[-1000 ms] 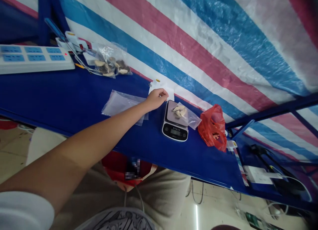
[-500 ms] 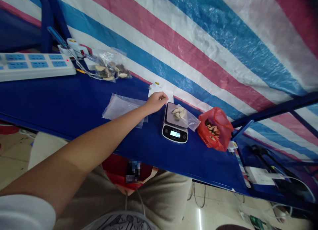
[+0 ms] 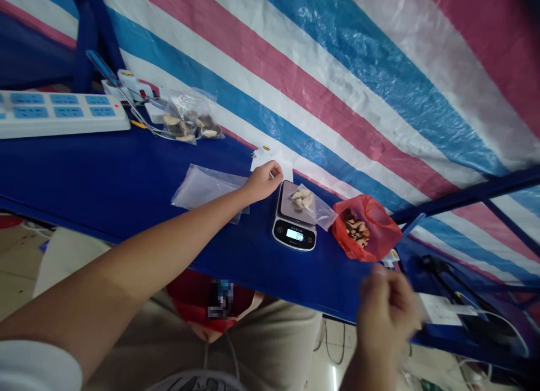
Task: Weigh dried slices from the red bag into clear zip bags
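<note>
My left hand (image 3: pixel 265 180) rests at the left back corner of a kitchen scale (image 3: pixel 294 234), over a white sheet of paper (image 3: pixel 283 165). Its fingers are curled together; what they hold, if anything, I cannot make out. On the scale's plate lies a clear plastic bag (image 3: pixel 324 214) with pale dried slices (image 3: pixel 302 198) in it, its end hanging off to the right. The display is lit. My right hand (image 3: pixel 388 306) is in the air at the lower right, in front of a red plastic bag (image 3: pixel 382 228) of dried pieces (image 3: pixel 358 232), and motion smears its fingers.
Flat clear bags (image 3: pixel 205 188) lie under my left forearm on the blue table (image 3: pixel 105 177). Filled clear bags (image 3: pixel 192 118) stand further back, beside cables and a white power strip (image 3: pixel 63 124). A striped plastic sheet (image 3: pixel 295 76) hangs behind the table.
My right hand has come into view at the lower right. My left hand stays beside the scale with its fingers curled. The view has shifted slightly.
</note>
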`<state>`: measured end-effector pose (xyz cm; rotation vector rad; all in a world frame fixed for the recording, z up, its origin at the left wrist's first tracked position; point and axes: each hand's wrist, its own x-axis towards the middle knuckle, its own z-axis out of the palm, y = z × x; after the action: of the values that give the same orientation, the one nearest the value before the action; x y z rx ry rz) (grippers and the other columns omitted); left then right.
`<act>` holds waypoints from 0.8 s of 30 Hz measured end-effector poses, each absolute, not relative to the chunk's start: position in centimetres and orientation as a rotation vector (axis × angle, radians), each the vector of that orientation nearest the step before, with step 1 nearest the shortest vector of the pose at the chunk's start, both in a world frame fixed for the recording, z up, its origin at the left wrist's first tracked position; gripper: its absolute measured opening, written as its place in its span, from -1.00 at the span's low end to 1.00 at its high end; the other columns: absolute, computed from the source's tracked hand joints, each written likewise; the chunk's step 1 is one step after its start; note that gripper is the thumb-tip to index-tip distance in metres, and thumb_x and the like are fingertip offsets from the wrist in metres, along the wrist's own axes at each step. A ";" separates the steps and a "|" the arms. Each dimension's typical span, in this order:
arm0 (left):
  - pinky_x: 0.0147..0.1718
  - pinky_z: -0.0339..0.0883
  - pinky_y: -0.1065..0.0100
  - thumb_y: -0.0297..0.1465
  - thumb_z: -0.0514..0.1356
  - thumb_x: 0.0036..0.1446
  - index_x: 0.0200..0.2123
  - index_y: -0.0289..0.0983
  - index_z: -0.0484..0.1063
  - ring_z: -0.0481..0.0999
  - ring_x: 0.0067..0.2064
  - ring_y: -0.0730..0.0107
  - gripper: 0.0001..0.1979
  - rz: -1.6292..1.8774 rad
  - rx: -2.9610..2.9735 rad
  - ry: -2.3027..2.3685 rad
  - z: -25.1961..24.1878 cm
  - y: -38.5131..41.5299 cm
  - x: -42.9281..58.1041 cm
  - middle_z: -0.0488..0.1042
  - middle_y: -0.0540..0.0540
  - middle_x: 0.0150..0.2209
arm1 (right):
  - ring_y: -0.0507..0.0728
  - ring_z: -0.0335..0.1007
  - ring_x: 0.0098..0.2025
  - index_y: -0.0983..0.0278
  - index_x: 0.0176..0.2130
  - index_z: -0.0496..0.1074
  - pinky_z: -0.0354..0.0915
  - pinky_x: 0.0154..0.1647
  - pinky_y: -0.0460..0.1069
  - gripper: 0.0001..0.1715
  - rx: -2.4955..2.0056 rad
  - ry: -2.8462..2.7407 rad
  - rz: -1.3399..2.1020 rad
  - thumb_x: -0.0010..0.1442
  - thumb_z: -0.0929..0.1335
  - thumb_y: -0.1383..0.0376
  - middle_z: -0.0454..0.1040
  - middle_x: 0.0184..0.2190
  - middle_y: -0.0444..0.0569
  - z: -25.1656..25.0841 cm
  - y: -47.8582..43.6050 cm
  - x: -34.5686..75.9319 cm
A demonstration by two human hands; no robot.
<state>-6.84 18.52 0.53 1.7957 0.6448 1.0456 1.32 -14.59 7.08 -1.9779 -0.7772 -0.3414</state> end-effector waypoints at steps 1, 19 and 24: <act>-0.36 0.21 0.35 -0.34 0.20 0.11 -0.35 -0.23 0.35 0.32 -0.45 0.49 -0.90 1.065 1.806 0.655 0.6 18.4 -6.9 0.46 0.02 -0.39 | 0.00 0.14 -0.53 0.29 -0.42 0.37 0.12 -0.51 -0.08 -0.53 -2.014 -0.751 -0.283 0.29 0.36 -0.03 0.27 -0.57 -0.19 5.9 -14.1 1.7; -0.49 -0.12 0.32 -0.44 0.14 -0.03 -0.65 -0.20 -0.11 -0.02 -0.55 0.52 -0.60 1.052 1.951 0.654 -0.3 19.3 -7.2 -0.08 0.12 -0.66 | 0.20 0.59 -0.12 0.26 -0.05 0.62 0.40 -0.08 -0.01 -0.58 -2.746 -1.359 0.184 0.09 0.37 0.41 0.64 -0.10 0.06 7.3 -6.5 20.5; -0.45 0.02 0.34 -0.43 0.17 -0.06 -0.62 -0.22 0.11 0.16 -0.51 0.49 -0.75 1.003 1.956 0.619 -0.7 19.7 -7.2 0.14 0.11 -0.63 | 0.25 0.53 0.05 0.23 0.00 0.60 0.36 0.08 0.03 -0.53 -2.782 -1.372 0.139 0.11 0.36 0.42 0.60 0.01 0.08 4.9 -6.5 20.6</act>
<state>-7.22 19.74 -0.74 1.9561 0.6187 1.0028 20.62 -6.54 4.93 -2.7824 -1.3721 0.1390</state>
